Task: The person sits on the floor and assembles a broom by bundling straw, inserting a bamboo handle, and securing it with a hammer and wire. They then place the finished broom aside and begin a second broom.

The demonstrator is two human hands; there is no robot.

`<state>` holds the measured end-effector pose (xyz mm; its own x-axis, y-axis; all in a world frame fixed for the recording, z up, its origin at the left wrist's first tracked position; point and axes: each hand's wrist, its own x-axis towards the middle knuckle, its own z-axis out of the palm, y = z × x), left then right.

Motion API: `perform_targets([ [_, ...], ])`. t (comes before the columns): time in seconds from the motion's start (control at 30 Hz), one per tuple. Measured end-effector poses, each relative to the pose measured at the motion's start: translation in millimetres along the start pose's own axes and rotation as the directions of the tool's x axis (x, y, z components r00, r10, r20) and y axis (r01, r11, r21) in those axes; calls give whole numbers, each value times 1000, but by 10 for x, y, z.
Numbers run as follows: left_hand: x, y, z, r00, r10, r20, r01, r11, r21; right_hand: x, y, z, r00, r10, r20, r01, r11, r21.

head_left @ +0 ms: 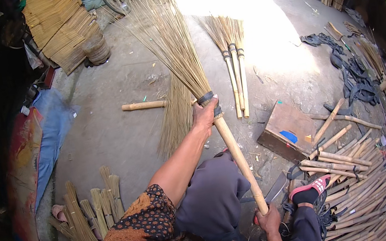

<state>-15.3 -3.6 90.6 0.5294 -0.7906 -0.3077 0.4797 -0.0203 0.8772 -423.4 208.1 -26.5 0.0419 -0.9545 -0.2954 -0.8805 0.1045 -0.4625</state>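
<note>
The broom [194,64] stands tilted in front of the seated person, its straw head fanning up and away, its bamboo handle slanting down toward the lap. The left hand [205,116] is wrapped around the handle just below the dark binding [207,98], fingers curled tight. The right hand [270,220] grips the handle's lower end, closed around it, though the fingers themselves are partly hidden at this angle.

Just behind the broom, another broom [171,111] lies flat on the concrete floor [117,123], its handle pointing left. To the right of the broom, three finished brooms [233,57] lie side by side. Nearer, right of the handle, sits a wooden box [289,130], and beyond that a pile of bamboo sticks [362,184] spreads beside the person's sandalled foot [309,190]. What looks like a blade [277,188] lies by the handle's lower end. Left of the broom, bundles of straw [84,220] rest near the person's patterned sleeve [141,236].
</note>
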Motion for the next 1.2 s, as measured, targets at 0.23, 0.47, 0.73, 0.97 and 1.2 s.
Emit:
perform_targets([
  [0.23,387,-362,-122,984,-177,18,160,926,342,77,-70,321,975,117,189,-155,967,201],
  [0.47,450,-1431,-1118,942,-330,-68,306,754,581,729,-668,557,975,189,112,-213,943,257],
  [0.73,605,-1607,-2217,927,50,-372,263,623,737,2672,-1942,508,994,-60,-86,87,929,359],
  [0.97,1313,-1316,-2843,829,252,-499,445,242,862,3198,-1548,716,959,-271,-78,266,776,572],
  [1.2,1957,-1386,-3430,830,56,-555,522,273,808,2073,143,832,968,94,232,-196,860,472],
])
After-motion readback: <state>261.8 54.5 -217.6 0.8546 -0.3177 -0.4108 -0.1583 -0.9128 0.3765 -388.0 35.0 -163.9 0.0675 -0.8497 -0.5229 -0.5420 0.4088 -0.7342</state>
